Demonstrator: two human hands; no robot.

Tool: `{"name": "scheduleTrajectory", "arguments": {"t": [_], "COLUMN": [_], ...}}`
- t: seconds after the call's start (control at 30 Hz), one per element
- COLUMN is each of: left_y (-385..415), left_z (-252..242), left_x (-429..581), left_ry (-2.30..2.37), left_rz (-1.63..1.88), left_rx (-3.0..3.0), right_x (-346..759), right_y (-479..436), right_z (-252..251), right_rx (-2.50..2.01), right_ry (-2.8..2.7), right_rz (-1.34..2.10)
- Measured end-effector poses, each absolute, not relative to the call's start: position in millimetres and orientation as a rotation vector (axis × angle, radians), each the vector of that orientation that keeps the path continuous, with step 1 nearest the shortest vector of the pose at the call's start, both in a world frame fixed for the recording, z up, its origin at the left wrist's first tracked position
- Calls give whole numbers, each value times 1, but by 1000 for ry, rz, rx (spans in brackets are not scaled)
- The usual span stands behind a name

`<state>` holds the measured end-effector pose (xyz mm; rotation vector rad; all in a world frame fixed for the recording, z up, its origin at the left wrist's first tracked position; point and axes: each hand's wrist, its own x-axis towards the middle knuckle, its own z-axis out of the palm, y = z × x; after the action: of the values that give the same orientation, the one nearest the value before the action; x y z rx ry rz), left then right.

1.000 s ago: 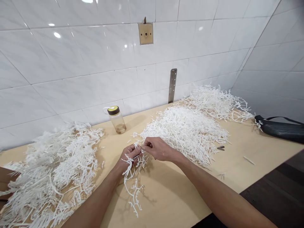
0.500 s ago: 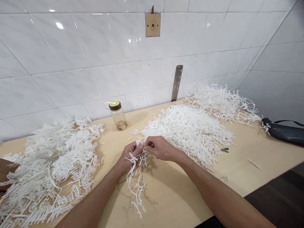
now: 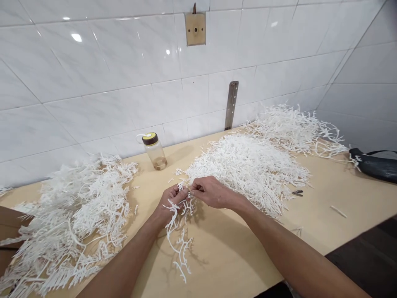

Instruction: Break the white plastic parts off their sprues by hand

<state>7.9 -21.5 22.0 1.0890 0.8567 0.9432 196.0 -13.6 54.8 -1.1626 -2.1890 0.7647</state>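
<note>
Your wooden table (image 3: 235,256) runs along a white tiled wall (image 3: 93,82), with heaps of white branched plastic sprigs across it — one big pile (image 3: 68,215) to your left, another pile (image 3: 251,165) just beyond your right hand, and a third heap (image 3: 294,128) behind that against the wall. A clear bottle (image 3: 155,151) with a dark lid stands upright between the piles, near the wall, and a black bag (image 3: 375,165) lies at the table's far right edge. Close in, your left hand (image 3: 169,205) is closed around the upper stem of a single white sprig (image 3: 178,244), whose thin branches hang down from the fist and trail onto the table toward you. Your right hand (image 3: 211,192) meets it fingertip to fingertip, pinching the sprig's top end just beside your left thumb. The piece looks very light and springy — thin forked tips that would likely bend or snap if pulled — so the thicker main stem, where both hands now hold it, seems the safest place to grip. A small dark tool (image 3: 297,193) lies on the table beside the right-hand pile.
</note>
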Motion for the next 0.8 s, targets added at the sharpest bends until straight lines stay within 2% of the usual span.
{"name": "scheduleTrajectory", "arguments": {"t": [0.8], "left_y": [-24], "left_z": [24], "left_x": [11], "left_ry": [854], "left_rz": [978], "left_rx": [1001], "right_x": [197], "right_y": [-13], "right_z": [54], "right_rx": [-1208], "right_ry": [-2161], "right_rz": [823]}}
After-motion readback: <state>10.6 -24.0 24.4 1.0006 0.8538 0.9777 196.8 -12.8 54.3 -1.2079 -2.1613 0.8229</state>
